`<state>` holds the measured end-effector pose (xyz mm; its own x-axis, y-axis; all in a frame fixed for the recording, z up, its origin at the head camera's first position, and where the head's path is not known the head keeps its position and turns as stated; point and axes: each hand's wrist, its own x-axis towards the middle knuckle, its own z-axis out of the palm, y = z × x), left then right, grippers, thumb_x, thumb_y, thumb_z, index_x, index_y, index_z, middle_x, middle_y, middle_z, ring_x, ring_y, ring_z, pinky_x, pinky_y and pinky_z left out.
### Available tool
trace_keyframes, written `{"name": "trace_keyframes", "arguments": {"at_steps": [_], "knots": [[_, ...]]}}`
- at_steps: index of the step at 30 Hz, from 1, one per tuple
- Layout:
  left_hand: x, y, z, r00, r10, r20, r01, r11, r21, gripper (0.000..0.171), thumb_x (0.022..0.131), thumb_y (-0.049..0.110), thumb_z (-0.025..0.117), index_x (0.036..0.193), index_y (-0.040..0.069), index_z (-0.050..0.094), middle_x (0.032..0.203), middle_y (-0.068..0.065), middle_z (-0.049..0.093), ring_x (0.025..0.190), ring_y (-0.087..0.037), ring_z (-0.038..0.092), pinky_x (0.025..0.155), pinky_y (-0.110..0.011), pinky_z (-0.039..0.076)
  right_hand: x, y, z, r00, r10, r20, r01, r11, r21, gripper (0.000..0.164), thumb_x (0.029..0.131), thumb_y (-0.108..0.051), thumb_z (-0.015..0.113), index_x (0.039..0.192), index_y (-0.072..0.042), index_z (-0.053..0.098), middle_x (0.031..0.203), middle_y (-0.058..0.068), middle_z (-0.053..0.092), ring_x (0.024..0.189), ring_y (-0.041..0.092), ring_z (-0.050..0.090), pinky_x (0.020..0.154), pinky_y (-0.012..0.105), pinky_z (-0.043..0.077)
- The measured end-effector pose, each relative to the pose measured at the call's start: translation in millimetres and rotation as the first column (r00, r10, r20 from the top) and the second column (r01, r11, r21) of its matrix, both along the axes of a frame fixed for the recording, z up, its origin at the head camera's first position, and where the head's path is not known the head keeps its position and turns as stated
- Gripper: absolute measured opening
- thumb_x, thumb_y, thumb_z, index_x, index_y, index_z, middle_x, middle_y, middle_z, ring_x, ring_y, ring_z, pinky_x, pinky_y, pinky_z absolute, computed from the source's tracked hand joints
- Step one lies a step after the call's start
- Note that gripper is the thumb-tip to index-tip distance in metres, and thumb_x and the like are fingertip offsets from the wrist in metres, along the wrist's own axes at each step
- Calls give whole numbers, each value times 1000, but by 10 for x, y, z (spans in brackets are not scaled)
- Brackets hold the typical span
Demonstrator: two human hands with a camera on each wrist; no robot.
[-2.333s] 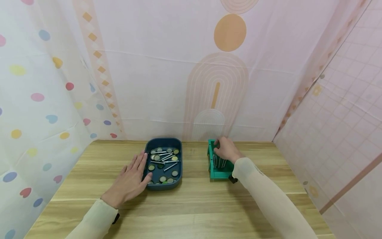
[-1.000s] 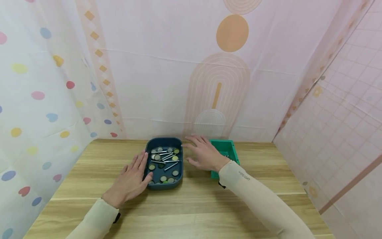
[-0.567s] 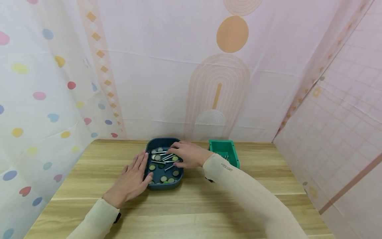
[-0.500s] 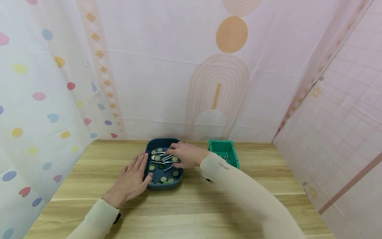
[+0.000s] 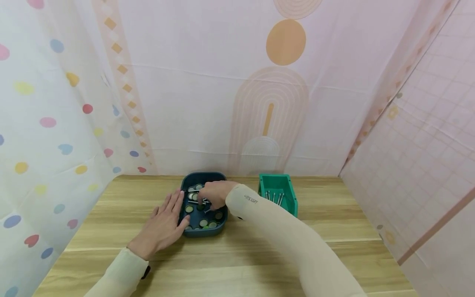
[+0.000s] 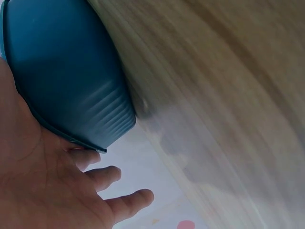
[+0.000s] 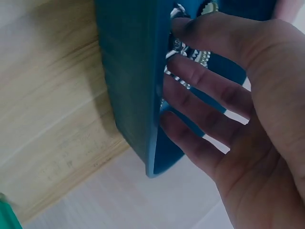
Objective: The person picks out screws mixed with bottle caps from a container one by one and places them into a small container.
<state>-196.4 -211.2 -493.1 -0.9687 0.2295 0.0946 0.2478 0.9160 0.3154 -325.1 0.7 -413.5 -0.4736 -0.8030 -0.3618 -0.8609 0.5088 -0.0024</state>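
Note:
The blue tray [image 5: 205, 232] holds several bottle caps [image 5: 189, 209] and long silver screws [image 7: 177, 47]. My left hand [image 5: 163, 225] lies along the tray's left side with straight fingers, its palm against the outer wall in the left wrist view. My right hand [image 5: 216, 193] reaches down over the right rim into the tray. Its thumb and index finger pinch at a bunch of screws, while the other fingers bend inside the wall. Part of the tray's contents is hidden under this hand.
To the right stands a green box [image 5: 275, 178] with several screws leaning upright in it. Both stand on a wooden table [image 5: 222, 264], close to a patterned cloth backdrop [image 5: 185, 103] at the table's far edge.
My right hand has left the green box, moved left to the blue tray, and bent its fingers down onto the screws there. The left hand has stayed at the tray's side.

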Motion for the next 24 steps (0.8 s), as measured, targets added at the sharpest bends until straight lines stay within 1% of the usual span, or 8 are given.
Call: {"name": "trace_keyframes", "arguments": {"at_steps": [5,11,14,17,19,22,23,24], "knots": [[3,14,18,1000,2,-3,-2,1000,2,85,122,46,54,185,0,21,196,-24,16,179,-55,24,133,-87,32,60,-66,1,999,5,-44,-2,999,50,31,106,-13,88,136,-22,86,135,-2,85,115,10,79,103,27,67],[6,14,23,1000,-2,-3,2,1000,-1,85,122,46,54,185,1,21,196,-24,16,179,-55,24,133,-87,32,89,-112,-65,998,4,-68,1,998,65,18,105,-7,86,118,-19,89,116,-6,86,96,8,75,90,24,66],[16,11,24,1000,-2,-1,2,1000,1,85,122,45,54,185,0,21,196,-25,16,179,-55,24,133,-87,32,26,-164,-164,997,-4,-72,9,997,73,13,104,-7,87,106,-20,88,108,-6,85,91,9,74,85,26,66],[24,3,26,1000,-2,-3,2,1000,2,85,121,45,54,185,-1,21,195,-25,16,179,-56,25,132,-87,33,-123,-237,-358,996,-11,-86,18,996,85,19,103,-8,87,92,-23,84,99,-8,83,85,9,72,81,28,65],[26,-4,26,1000,-3,-4,3,1000,3,85,121,45,54,185,-1,21,195,-25,17,179,-56,24,132,-87,33,-150,-268,-394,996,-17,-91,26,995,99,22,103,-9,87,87,-24,81,95,-9,82,82,9,71,79,28,64],[30,-11,32,1000,-3,-5,3,1000,3,85,122,44,54,185,-1,21,195,-25,17,179,-56,24,133,-87,32,-104,-270,-345,996,-22,-89,32,993,110,19,105,-11,85,90,-23,82,94,-9,82,79,9,69,77,26,63],[32,-13,34,1000,-4,-5,4,1000,3,85,122,44,54,185,-1,21,195,-25,17,179,-56,24,133,-87,32,-157,-284,-434,994,-29,-101,40,993,107,19,105,-14,86,89,-24,81,91,-11,80,77,8,68,75,26,62],[33,-14,37,1000,-4,-4,4,1000,3,85,122,44,54,185,-1,21,195,-25,17,179,-56,24,133,-87,32,-104,-274,-374,994,-27,-102,39,993,112,17,106,-15,85,91,-22,81,92,-10,80,77,8,68,76,26,62]]}}
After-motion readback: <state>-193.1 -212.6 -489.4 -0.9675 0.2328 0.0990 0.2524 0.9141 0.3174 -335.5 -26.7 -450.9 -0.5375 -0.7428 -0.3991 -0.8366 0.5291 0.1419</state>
